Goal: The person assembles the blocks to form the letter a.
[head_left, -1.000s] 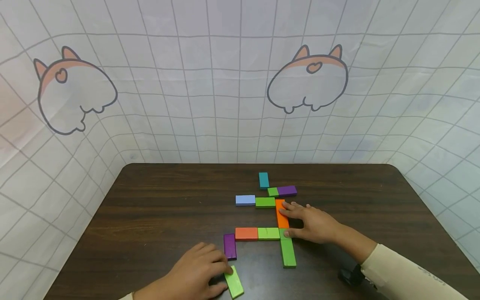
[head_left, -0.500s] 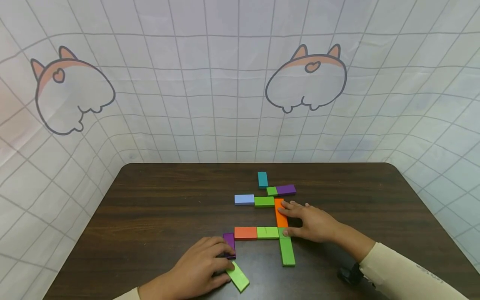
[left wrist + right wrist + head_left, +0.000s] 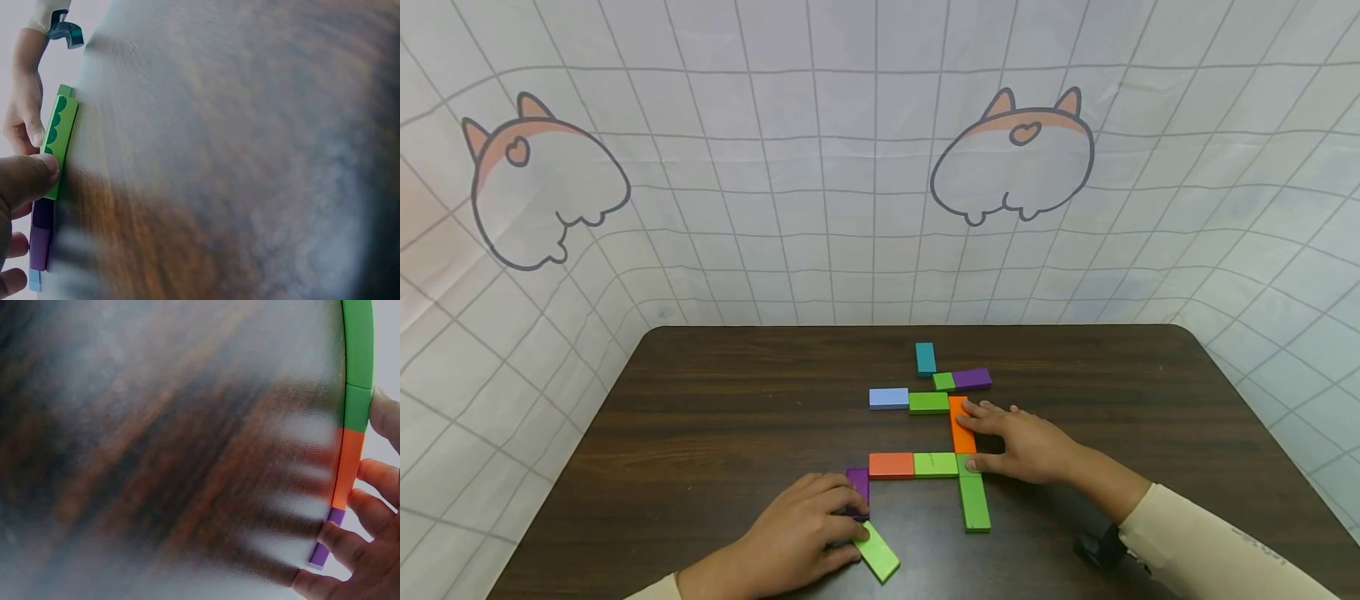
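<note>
My left hand [image 3: 801, 533] pinches the upper end of a light green block [image 3: 880, 556] lying slanted on the table. Its forefingers reach over a purple block [image 3: 858, 479], partly covering it. In the left wrist view the thumb touches the side of the light green block [image 3: 61, 128], which shows dark green scallops. My right hand [image 3: 1033, 446] rests with spread fingers on an orange block [image 3: 959, 437], its thumb on a small green block [image 3: 964, 461]. Below that lies a longer green block [image 3: 975, 504]. A red-orange block [image 3: 891, 466] and another light green block [image 3: 935, 465] extend leftward.
Farther back, a light blue block [image 3: 888, 399] adjoins a green block [image 3: 928, 403]. Behind them lie a small green block [image 3: 943, 382], a purple block [image 3: 972, 379] and a teal block [image 3: 925, 359]. Gridded white cloth [image 3: 775, 208] surrounds the dark wooden table [image 3: 722, 408].
My left hand has moved slightly up and right, turning the light green block so its lower end points farther right; its fingers now overlap the purple block. The right hand stays put.
</note>
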`<action>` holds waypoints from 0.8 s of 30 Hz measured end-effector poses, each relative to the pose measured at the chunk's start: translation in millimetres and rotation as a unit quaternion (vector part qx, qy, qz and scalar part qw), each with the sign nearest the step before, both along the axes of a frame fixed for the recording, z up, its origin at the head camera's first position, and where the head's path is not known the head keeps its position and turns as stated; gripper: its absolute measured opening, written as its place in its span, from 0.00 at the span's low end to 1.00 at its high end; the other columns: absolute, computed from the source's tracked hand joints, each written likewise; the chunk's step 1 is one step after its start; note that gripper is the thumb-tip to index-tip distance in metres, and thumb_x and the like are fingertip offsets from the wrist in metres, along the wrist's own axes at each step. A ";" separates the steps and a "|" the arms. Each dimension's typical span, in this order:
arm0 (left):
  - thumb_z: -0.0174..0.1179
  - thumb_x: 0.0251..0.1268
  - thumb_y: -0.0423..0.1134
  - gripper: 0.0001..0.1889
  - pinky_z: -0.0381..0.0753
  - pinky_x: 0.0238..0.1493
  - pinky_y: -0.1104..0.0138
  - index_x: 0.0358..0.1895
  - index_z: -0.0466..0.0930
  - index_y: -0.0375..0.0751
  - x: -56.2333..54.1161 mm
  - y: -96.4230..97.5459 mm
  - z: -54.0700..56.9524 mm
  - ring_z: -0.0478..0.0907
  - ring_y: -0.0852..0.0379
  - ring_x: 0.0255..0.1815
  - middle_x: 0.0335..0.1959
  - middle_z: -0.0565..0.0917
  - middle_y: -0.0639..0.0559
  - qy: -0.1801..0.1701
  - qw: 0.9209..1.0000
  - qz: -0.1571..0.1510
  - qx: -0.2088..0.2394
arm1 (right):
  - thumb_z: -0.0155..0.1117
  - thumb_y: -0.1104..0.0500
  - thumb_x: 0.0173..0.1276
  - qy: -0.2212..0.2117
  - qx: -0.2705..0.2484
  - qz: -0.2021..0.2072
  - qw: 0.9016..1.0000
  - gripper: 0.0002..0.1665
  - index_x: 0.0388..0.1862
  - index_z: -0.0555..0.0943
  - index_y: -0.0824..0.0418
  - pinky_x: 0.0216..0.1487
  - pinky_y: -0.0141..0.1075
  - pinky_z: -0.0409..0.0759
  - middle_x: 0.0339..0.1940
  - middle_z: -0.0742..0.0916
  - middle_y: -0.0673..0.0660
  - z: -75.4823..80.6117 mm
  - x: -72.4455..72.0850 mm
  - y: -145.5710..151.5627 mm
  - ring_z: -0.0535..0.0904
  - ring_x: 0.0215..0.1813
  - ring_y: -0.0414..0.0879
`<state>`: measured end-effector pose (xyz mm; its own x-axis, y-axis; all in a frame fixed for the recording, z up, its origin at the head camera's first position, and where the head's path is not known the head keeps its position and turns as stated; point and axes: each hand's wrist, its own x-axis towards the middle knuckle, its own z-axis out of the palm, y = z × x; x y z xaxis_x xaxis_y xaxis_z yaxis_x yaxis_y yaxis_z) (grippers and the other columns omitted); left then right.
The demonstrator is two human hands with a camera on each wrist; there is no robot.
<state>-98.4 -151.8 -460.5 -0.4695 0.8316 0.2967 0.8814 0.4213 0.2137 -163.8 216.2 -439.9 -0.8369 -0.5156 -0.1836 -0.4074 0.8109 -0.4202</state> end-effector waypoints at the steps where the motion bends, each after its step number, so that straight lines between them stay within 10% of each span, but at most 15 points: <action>1: 0.72 0.64 0.50 0.07 0.77 0.55 0.59 0.43 0.91 0.59 0.1 0.1 -0.1 0.74 0.61 0.57 0.52 0.82 0.62 0.002 1.000 0.000 0.001 | 0.65 0.32 0.68 0.001 -0.001 0.001 1.000 0.46 0.78 0.70 0.53 0.73 0.63 0.57 0.80 0.67 0.54 -0.3 0.0 0.3 0.60 0.80 0.56; 24: 0.71 0.66 0.49 0.07 0.77 0.57 0.57 0.44 0.89 0.57 0.3 2.0 -6.5 0.74 0.61 0.58 0.53 0.81 0.63 -0.004 1.000 0.003 0.008 | 0.64 0.32 0.69 0.002 -0.013 0.009 1.000 0.46 0.78 0.70 0.54 0.73 0.64 0.57 0.80 0.66 0.54 -5.5 -0.4 3.7 0.60 0.80 0.57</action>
